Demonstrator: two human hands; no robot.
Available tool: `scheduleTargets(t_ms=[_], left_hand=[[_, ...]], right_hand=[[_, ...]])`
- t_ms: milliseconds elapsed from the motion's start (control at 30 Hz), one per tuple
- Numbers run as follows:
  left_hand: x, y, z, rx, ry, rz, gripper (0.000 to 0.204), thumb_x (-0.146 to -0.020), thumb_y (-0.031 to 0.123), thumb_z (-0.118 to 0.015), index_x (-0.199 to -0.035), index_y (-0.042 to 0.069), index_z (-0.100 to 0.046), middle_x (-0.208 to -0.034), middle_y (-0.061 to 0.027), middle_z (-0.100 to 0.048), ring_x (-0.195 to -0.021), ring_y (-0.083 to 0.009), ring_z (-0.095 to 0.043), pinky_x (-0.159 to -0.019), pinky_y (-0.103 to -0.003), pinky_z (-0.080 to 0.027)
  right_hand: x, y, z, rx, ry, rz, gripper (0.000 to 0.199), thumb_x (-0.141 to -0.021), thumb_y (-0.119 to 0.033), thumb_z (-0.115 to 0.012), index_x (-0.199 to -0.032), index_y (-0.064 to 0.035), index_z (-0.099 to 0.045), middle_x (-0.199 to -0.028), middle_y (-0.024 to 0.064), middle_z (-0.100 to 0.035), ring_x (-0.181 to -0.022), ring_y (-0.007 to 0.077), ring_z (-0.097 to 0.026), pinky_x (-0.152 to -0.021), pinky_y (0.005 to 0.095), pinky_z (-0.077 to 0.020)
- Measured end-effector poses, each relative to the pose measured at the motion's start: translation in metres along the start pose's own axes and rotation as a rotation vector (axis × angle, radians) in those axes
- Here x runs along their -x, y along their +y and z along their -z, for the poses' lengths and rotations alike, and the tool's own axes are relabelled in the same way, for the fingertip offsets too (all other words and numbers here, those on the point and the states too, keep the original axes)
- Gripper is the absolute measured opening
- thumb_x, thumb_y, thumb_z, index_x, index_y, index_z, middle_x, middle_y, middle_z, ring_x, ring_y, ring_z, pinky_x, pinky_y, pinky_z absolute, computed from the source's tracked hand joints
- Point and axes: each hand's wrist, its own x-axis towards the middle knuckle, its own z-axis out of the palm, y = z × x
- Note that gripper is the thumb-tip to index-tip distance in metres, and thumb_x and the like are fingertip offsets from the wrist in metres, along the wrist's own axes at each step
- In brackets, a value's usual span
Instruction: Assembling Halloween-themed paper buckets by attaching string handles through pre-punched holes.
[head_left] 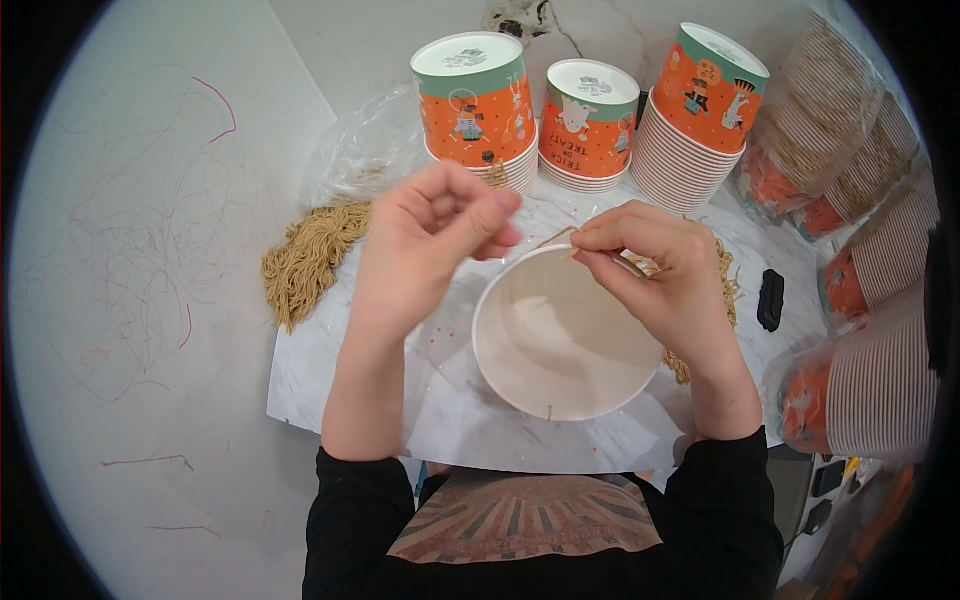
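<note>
A white paper bucket (500, 375) stands mouth up on the table in front of me. At its far rim my right hand (660, 255) pinches a thin tan cord (556, 237) between thumb and fingertips. My left hand (430, 235) is raised beyond the left side of the rim, fingers curled in and thumb pressed toward them. Whether it grips the cord's other end is hidden. A small mark or bit of cord shows at the bucket's near rim. Tan cords (312, 262) lie heaped left of my left forearm, and more cords (728, 285) lie right of the bucket.
Upside-down stacks of orange and green printed buckets (475, 110), (590, 125), (700, 110) line the far side. Bagged bucket stacks (880, 370) crowd the right edge. A black object (770, 300) lies on the marbled table (400, 400). Clear plastic (375, 140) sits far left.
</note>
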Motion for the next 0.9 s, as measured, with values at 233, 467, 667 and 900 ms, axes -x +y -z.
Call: scheduleTargets(t_ms=[233,467,667,900], left_hand=[[-0.024,-0.030,0.026,-1.114,0.364,-0.628,0.013,-0.088,0.009,-0.076,-0.092,0.000,-0.067,-0.089,-0.0029,-0.072,-0.081,-0.0101,-0.066,-0.078,-0.026,-0.053],[-0.016,-0.023,-0.001,-0.220,-0.313,0.066,0.016,-0.100,0.013,-0.066,-0.108,0.000,-0.071,-0.098,-0.0021,-0.072,-0.096,-0.0076,-0.065,-0.084,-0.024,-0.051],[-0.014,-0.022,0.006,-0.310,-0.409,0.218,0.013,-0.100,0.015,-0.068,-0.097,0.002,-0.067,-0.095,-0.0009,-0.070,-0.091,-0.0056,-0.063,-0.081,-0.023,-0.051],[-0.011,-0.013,0.009,-0.118,-0.246,0.104,0.021,-0.103,0.024,-0.064,-0.095,0.005,-0.062,-0.084,0.0020,-0.062,-0.072,-0.0040,-0.059,-0.068,-0.022,-0.050]], right_hand=[[-0.002,0.001,0.000,-0.024,-0.042,0.030,0.013,-0.080,0.006,-0.075,-0.092,0.0010,-0.075,-0.090,0.0099,-0.075,-0.084,0.0192,-0.073,-0.073,0.0286,-0.0561],[-0.002,0.008,-0.001,-0.012,-0.067,0.070,0.009,-0.083,0.001,-0.073,-0.092,0.0002,-0.073,-0.086,0.0116,-0.072,-0.077,0.0248,-0.072,-0.068,0.0327,-0.0581],[-0.002,0.009,-0.003,-0.025,-0.092,0.076,0.009,-0.083,0.001,-0.073,-0.092,-0.0005,-0.073,-0.085,0.0116,-0.072,-0.076,0.0256,-0.072,-0.068,0.0331,-0.0570],[-0.006,0.020,-0.008,0.022,-0.130,0.053,0.010,-0.082,0.000,-0.073,-0.092,0.0003,-0.073,-0.087,0.0123,-0.072,-0.076,0.0274,-0.072,-0.068,0.0344,-0.0566]])
